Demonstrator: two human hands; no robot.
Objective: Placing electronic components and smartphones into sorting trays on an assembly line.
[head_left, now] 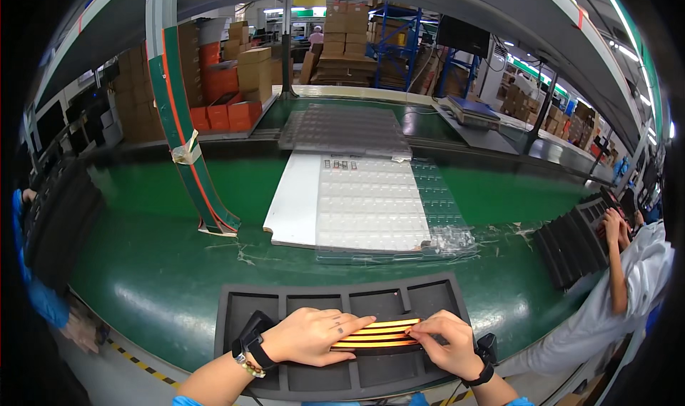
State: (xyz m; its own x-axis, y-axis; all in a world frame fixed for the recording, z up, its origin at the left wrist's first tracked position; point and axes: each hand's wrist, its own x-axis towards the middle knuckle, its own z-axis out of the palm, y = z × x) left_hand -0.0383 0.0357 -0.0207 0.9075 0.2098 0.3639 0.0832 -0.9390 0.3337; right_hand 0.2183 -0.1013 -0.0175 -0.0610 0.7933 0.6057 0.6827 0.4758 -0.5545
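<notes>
A flat black piece with glowing orange-yellow stripes (378,332) lies across the black foam tray (321,385) in front of me. My left hand (314,336) grips the left part of the piece, fingers along its far edge and thumb along its near edge. At the right end, the thumb and forefinger of my right hand (448,344) are pinched together against the striped surface. What sits between those fingertips is too small to make out. Beneath the hands, the tray is split into several rectangular compartments, partly hidden by my hands and the piece.
Beyond the tray, clear plastic blister trays (371,199) lie over a white board (291,199) on the green bench (143,263). A post (187,142) rises at left. Stacked black foam trays stand left (61,220) and right (571,245); a co-worker's hands (614,225) work at right.
</notes>
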